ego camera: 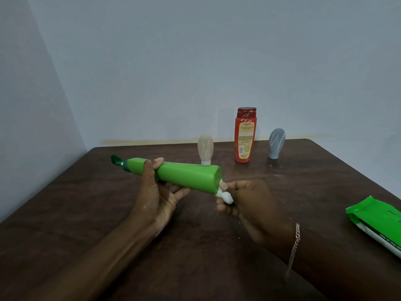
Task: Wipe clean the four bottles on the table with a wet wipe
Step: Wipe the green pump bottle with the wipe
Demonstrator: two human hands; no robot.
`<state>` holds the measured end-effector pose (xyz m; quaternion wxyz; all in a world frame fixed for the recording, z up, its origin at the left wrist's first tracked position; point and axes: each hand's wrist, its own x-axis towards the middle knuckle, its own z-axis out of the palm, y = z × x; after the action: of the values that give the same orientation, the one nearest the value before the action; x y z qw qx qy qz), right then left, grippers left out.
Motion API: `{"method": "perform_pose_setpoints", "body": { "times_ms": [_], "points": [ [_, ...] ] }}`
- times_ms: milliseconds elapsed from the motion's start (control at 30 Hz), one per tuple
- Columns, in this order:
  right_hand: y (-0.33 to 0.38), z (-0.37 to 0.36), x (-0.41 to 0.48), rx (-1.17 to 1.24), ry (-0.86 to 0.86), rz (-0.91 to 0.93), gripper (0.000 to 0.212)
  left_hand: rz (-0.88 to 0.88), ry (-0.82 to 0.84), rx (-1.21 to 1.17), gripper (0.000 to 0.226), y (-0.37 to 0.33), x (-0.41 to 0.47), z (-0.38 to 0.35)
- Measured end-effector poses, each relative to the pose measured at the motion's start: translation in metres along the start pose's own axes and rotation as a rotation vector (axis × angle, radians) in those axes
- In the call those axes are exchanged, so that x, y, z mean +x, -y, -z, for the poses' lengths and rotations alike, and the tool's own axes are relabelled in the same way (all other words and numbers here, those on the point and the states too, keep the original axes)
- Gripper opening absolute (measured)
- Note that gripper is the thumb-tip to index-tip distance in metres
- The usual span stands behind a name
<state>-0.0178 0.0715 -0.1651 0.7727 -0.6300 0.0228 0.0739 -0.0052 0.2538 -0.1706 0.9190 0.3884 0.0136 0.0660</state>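
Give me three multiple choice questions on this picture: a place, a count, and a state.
1. Where is the green wet-wipe pack? A) dark wooden table's right edge B) far left corner C) against the wall
2. How many bottles stand on the table? A) one B) three C) five
3. How is the long green plastic bottle held? A) upright B) roughly level C) upside down

A: it lies at the right edge.
B: beige squeeze bottle, red plastic bottle and grey squeeze bottle stand behind.
B: the left hand grips it level, the right hand holds a white wet wipe at its base.
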Motion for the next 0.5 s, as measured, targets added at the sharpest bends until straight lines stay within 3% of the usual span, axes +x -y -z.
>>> {"method": "perform_pose_setpoints", "body": {
  "times_ms": [167, 267, 400, 500],
  "points": [
    [0.008, -0.002, -0.006, 0.177, 0.157, -0.276, 0.022, -0.008, -0.028, 0.032, 0.024, 0.002, 0.004, 0.001],
    [0.025, 0.002, -0.012, 0.155, 0.316, -0.289, 0.025, -0.007, -0.032, 0.025, 0.021, 0.003, 0.006, 0.001],
    [0.044, 0.017, -0.006, 0.081, 0.236, 0.114, 0.019, 0.022, -0.023, -0.012, 0.026, 0.008, 0.006, 0.002],
    [0.038, 0.028, -0.002, -0.169, 0.12, 0.447, 0.019, 0.041, -0.024, -0.043, 0.027, 0.011, 0.006, 0.003]
  ]
}}
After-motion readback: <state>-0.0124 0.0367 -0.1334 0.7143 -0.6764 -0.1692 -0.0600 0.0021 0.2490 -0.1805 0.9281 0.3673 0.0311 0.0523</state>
